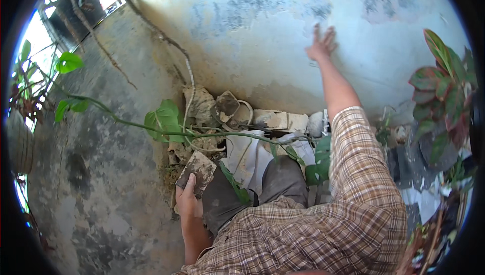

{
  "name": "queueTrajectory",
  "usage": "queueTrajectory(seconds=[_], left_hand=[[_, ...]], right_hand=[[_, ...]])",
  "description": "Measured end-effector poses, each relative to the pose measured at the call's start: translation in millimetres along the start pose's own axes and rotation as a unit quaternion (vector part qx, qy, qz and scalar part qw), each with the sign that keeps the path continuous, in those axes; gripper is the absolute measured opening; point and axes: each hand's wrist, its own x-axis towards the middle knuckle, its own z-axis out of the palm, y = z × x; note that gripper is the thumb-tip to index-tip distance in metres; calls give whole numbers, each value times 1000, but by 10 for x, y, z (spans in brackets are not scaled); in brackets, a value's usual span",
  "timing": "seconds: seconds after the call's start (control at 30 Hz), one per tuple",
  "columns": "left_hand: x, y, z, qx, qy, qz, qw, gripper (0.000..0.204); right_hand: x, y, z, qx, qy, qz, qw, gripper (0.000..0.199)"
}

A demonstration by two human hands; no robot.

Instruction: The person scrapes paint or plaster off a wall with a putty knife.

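My left hand (pixel 189 202) is closed round a flat, squarish piece of masonry (pixel 201 171), grey with a pale crust, with the thumb lying on its upper face. It is held beside my left knee, near the rubble at the wall's foot. My right hand (pixel 322 46) reaches far forward with fingers spread, at the pale blue wall (pixel 283 47); it appears to rest flat on the surface and holds nothing. Patches of the wall's paint are stained dark and peeling.
Broken blocks (pixel 279 120) and stones (pixel 200 104) line the wall's base. A green vine (pixel 124 119) with broad leaves crosses in front of my legs. A bare stem (pixel 169 40) hangs at upper left. A red-green leafy plant (pixel 444 90) stands at right. Stained concrete (pixel 111 174) lies left.
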Motion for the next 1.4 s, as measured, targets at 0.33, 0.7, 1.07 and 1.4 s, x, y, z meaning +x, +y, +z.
queueTrajectory(seconds=[0.33,0.7,1.07,1.4], left_hand=[[219,-126,1159,434,-229,460,740,47],[617,112,3156,482,-697,443,292,72],[3618,382,5010,298,-29,844,446,62],[3566,276,4996,265,-23,847,460,57]], right_hand=[[-2950,-467,-595,756,-323,-263,505,98],[-2667,464,-1247,972,-115,101,177,77],[-2260,983,-266,906,-55,295,299,25],[-1777,613,-141,922,-139,199,301,26]])
